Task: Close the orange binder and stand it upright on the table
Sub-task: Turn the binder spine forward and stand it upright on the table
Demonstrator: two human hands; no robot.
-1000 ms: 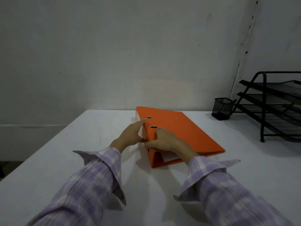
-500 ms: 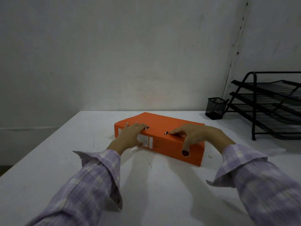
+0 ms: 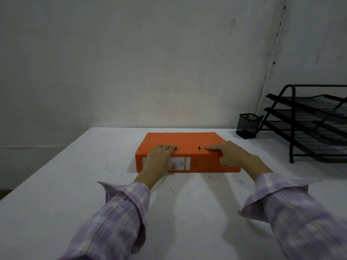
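binder: orange binder (image 3: 185,142) closed, lying flat on the desk (image 3: 56,184), near the far edge about mid-width, spine facing the person, white label on the spine's left part. Not upright.
left hand: left hand (image 3: 159,158) draped over the binder's near-left corner, fingers (image 3: 169,147) flat on the top cover beside the left metal slot, palm over the spine label. Pressing on it, not clenched around it.
right hand: right hand (image 3: 231,153) on the near-right part, fingers extended along the top edge toward the right metal slot, thumb hooked down onto the spine by the finger hole. Loose hold on the binder's edge.
sleeves: purple plaid, both forearms reach in from the near edge.
far-right corner: black mesh pen cup (image 3: 247,125), just beside a black tiered wire tray rack (image 3: 308,119) at the right edge, well apart from the binder.
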